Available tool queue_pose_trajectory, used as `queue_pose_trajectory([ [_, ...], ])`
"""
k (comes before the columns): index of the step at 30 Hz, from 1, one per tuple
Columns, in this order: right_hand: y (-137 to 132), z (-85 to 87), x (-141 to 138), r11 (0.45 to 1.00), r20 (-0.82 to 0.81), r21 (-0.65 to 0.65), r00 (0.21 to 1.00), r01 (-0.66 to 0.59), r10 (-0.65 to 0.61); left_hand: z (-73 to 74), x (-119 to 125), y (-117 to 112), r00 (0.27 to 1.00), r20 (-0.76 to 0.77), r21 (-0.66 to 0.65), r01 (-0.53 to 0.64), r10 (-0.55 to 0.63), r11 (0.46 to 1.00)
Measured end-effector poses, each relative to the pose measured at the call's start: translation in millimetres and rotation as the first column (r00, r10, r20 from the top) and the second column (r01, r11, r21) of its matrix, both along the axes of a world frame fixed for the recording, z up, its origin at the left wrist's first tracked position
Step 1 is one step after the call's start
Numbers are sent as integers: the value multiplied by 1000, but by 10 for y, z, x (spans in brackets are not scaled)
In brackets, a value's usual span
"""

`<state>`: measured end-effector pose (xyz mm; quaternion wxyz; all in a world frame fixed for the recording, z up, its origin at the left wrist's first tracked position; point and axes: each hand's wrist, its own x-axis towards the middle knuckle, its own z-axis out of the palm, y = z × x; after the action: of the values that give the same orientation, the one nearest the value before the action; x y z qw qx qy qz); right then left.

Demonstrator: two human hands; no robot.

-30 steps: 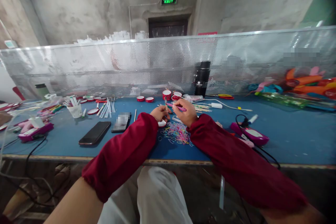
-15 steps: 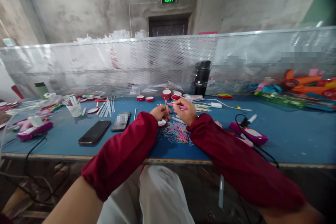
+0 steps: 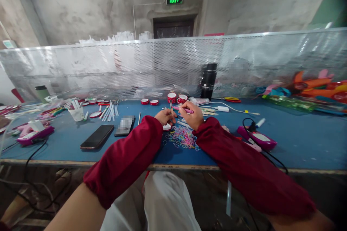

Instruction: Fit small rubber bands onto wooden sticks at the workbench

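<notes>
Over the middle of the table, my left hand point(image 3: 166, 117) is closed on a thin pale stick point(image 3: 171, 104) that points upward from its fingertips. My right hand point(image 3: 194, 116) pinches a pink pen-like tool point(image 3: 185, 110), its tip directed left at the stick. Whether tip and stick touch is too small to tell. Just below the hands lies a loose heap of coloured rubber bands point(image 3: 184, 137). A white round lid point(image 3: 167, 127) sits under my left hand, partly covered by it. Pale sticks point(image 3: 210, 111) lie behind my right hand.
A phone point(image 3: 97, 136) and a dark flat packet point(image 3: 125, 125) lie left of my arm. Behind stand red patterned tins point(image 3: 171, 97) and a black bottle point(image 3: 209, 82). A purple device point(image 3: 257, 138) with a cable lies right. A white cup point(image 3: 76, 113) holds sticks.
Almost nothing differs. Both hands keep their places and their hold on the stick and the pink tool; the view has shifted very slightly.
</notes>
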<state>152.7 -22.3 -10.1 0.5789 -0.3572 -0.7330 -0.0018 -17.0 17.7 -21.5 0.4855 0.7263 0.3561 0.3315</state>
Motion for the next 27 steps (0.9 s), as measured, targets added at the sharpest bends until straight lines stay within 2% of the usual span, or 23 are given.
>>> queue_pose_trajectory([
  [27,-12,5,-9,1000,-19,-20,1000,-8,7,-8,-5,21,1000,0,-7,2,-2,1000],
])
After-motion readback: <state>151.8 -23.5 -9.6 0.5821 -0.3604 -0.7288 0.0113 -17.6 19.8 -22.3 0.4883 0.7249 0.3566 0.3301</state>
